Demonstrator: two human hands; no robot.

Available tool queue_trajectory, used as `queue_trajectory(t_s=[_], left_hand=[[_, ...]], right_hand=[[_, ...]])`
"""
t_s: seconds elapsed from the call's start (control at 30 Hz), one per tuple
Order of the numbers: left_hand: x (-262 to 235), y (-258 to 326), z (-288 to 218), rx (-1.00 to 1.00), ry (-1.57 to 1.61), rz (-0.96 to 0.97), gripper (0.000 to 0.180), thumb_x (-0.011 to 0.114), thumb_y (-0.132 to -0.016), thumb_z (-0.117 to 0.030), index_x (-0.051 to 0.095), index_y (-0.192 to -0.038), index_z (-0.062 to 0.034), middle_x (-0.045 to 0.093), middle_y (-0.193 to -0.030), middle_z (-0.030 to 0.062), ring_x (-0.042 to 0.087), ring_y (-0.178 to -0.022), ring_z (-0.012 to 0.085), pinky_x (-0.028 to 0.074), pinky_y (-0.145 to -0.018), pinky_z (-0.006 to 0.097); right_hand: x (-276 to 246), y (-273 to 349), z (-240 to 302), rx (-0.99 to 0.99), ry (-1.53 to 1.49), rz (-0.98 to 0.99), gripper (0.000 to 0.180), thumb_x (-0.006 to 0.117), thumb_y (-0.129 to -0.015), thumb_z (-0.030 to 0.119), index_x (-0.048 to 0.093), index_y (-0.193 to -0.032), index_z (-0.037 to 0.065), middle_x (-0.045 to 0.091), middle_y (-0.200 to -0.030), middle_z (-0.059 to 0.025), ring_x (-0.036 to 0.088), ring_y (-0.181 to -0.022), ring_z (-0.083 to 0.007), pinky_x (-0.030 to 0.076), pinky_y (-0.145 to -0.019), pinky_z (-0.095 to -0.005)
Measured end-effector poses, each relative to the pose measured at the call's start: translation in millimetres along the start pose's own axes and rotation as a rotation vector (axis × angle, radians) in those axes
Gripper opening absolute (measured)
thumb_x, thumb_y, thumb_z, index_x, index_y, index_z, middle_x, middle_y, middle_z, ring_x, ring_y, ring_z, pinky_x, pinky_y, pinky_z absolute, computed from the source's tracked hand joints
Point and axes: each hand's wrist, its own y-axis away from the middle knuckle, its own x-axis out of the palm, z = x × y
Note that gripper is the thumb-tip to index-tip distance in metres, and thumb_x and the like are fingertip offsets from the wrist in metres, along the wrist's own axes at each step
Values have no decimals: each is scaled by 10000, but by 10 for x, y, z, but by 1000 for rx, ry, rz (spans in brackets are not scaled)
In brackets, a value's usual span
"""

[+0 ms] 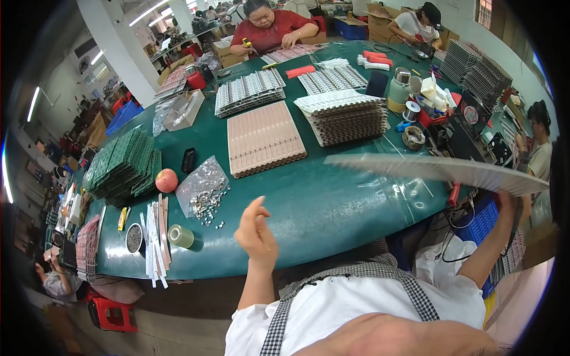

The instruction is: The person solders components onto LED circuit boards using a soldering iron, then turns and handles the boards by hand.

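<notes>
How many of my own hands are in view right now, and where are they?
2. Your left hand is raised near the green table's front edge, fingers bent. Your right hand, partly hidden, is far right, holding one end of a blurred panel.

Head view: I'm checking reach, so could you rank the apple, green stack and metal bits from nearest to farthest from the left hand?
1. Metal bits: just left of the left hand.
2. Apple: farther left.
3. Green stack: farthest left, past the apple.
</notes>
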Motion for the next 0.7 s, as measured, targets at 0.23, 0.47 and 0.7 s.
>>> queue_trajectory(t_s=[0.23,0.47,0.7], left_hand=[[3,86,330,-367,14,-106,288,357,-965,-188,558,-1069,-11,508,-600,58,451,-533,106,336,-493,240],[95,251,425,-322,-132,-55,244,392,-949,-145,565,-1066,-18,494,-580,52,457,-519,111,356,-481,249],[-35,454,689,-466,-228,-73,243,385,-955,-153,567,-1051,-23,489,-588,44,446,-521,118,360,-493,261]], right_hand=[[659,-654,-25,-235,316,-190,191,650,-751,-12,643,-941,8,656,-921,-126,625,-818,-182,478,-776,-281],[2574,-806,16,-687,135,297,280,562,-698,21,651,-950,105,656,-845,-85,625,-670,-232,472,-559,-314],[3375,-704,-337,-822,131,347,306,540,-733,54,623,-1009,157,644,-869,-48,621,-822,-234,496,-676,-327]])
